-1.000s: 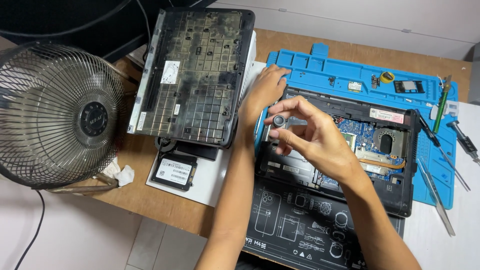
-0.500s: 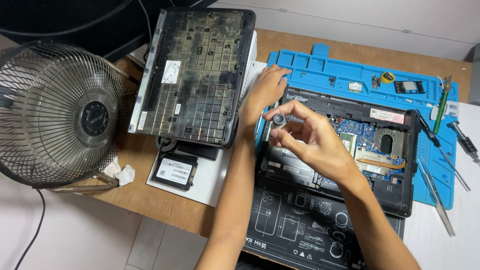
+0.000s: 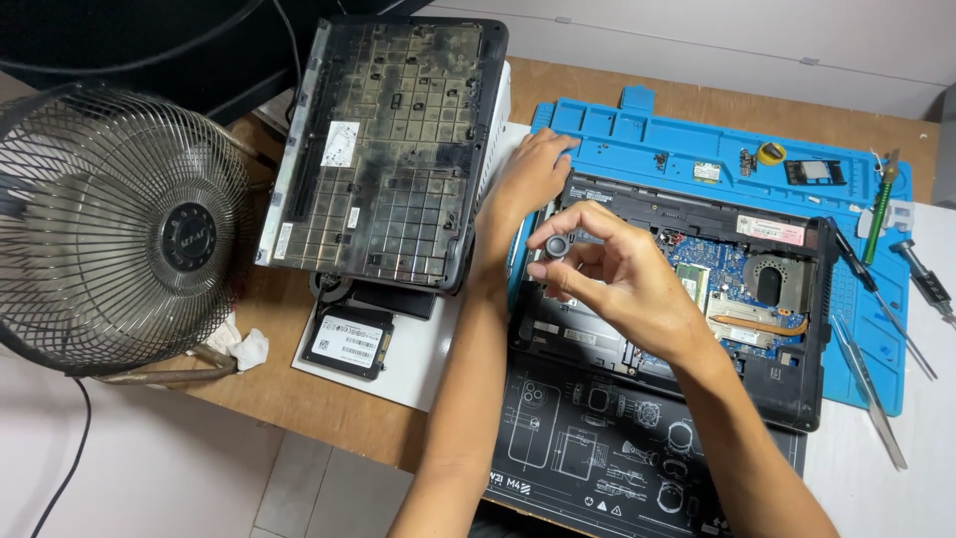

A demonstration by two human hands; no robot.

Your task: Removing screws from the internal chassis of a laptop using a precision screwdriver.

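Now, right hand [image 3: 622,284]: fingertips pinched shut on one small round grey part [image 3: 558,245], held in the air above the left end of the open laptop base.
Left hand [image 3: 533,174]: lies flat, fingers loosely spread and clamped on nothing, on the top left corner of the laptop base [image 3: 797,394].
Laptop base: one black plastic shell, open, with blue circuit board, a copper pipe and a round fan well.
Blue mat [image 3: 637,139]: one rubbery work mat with moulded compartments, under the base.
Black mat [image 3: 558,468]: one, smooth, printed with white line drawings.
Removed cover [image 3: 388,149]: one dusty black grid-ribbed panel, left of the hands.
Fan [image 3: 115,224]: one round wire-cage fan.
Drive [image 3: 349,344]: one flat black rectangle.
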